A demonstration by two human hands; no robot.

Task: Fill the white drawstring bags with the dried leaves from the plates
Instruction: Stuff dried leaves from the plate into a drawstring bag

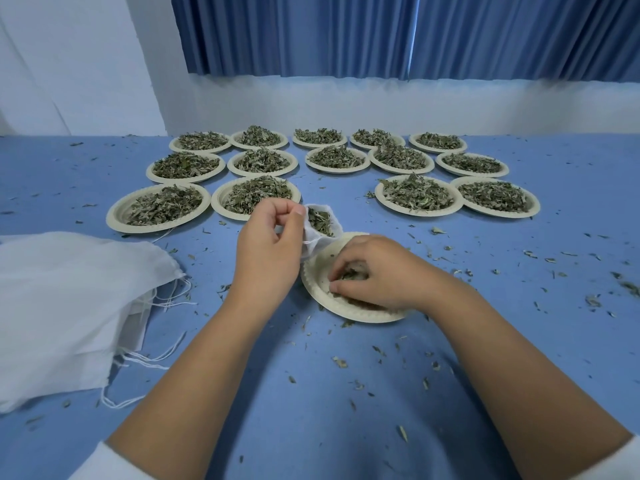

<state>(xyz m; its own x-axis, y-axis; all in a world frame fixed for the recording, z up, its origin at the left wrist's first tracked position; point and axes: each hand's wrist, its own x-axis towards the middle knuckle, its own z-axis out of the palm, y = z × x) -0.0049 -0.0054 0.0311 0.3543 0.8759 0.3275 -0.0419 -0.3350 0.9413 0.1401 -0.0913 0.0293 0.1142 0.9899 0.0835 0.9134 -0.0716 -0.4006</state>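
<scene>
Head view: left hand (268, 244) pinches the bag (317, 241); right hand (374, 268), fingers curled, grips leaves (348, 274) on plate (322, 293).

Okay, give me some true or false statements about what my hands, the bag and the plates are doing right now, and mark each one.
1. The left hand pinches the small white bag open at its rim. True.
2. That bag has nothing in it. False: dried leaves already show inside its mouth.
3. The right hand is in the near plate, fingers curled on leaves. True.
4. The spare bags lie on the right side of the table. False: the spare bags are piled at the left.
5. The far plates have all been emptied. False: the far plates are each heaped with leaves.
</scene>
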